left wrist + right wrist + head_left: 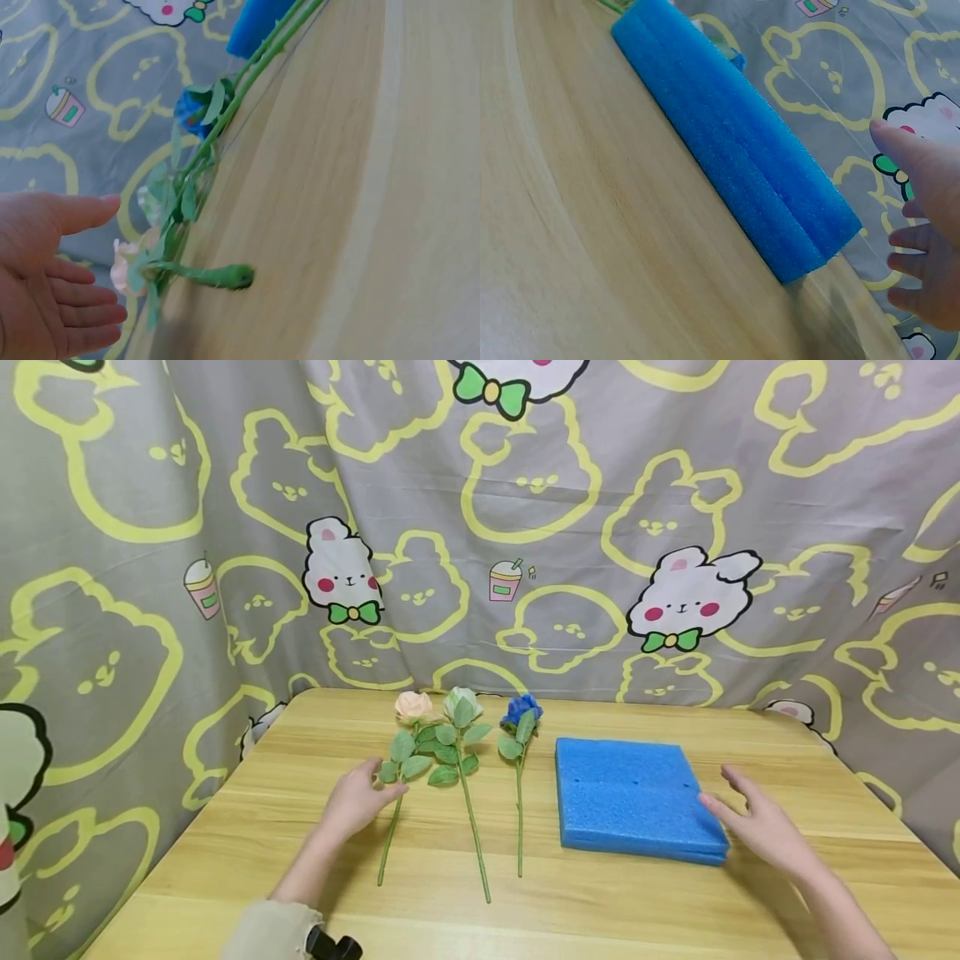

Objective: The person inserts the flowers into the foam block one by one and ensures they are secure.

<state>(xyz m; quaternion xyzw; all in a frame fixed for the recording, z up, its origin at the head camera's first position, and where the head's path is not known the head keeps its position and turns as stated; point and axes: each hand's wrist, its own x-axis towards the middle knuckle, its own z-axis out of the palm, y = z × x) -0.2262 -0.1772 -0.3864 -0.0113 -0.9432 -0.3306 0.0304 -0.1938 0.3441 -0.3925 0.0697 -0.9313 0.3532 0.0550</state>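
Three artificial roses lie side by side on the wooden table, heads toward the back: a pale pink rose [414, 707], a white rose [461, 702] and a blue rose [522, 710]. My left hand [360, 800] is beside the pink rose's leaves, thumb toward its stem; in the left wrist view the same hand [60, 277] has its fingers extended and its palm bare. A blue foam block [637, 797] with small holes along its top lies right of the roses. Near its right edge is my right hand [761, 827], fingers spread and holding nothing.
The wooden table [450, 931] reaches back to a grey curtain [420, 468] with yellow bear outlines and white cartoon animals. A black strap-like device [333, 945] is on the left wrist, by a light sleeve [273, 931].
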